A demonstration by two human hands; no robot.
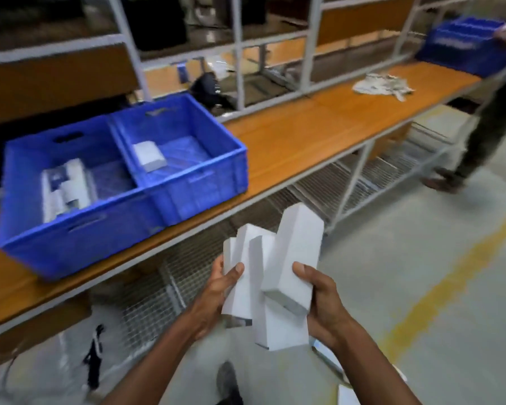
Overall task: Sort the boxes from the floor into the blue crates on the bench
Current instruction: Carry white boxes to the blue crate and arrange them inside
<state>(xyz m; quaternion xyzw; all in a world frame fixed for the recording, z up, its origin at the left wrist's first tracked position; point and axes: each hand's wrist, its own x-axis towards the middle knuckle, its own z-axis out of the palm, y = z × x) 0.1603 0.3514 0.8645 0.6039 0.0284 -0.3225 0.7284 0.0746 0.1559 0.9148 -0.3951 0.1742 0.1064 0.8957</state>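
I hold a bundle of white boxes [278, 273] in front of me, below the bench edge. My left hand [219, 290] grips the shorter boxes on the left of the bundle. My right hand [319, 299] grips the long tilted box on the right. Two blue crates stand side by side on the orange bench [304, 135]. The left crate [70, 229] holds several white and blue boxes. The right crate [199, 188] holds one white box [149, 156].
Another person [491, 121] stands at the far right, holding a third blue crate [465, 48] over the bench end. White rags [380, 86] lie on the bench. A metal shelf frame rises behind it, wire mesh below. A yellow line crosses the grey floor.
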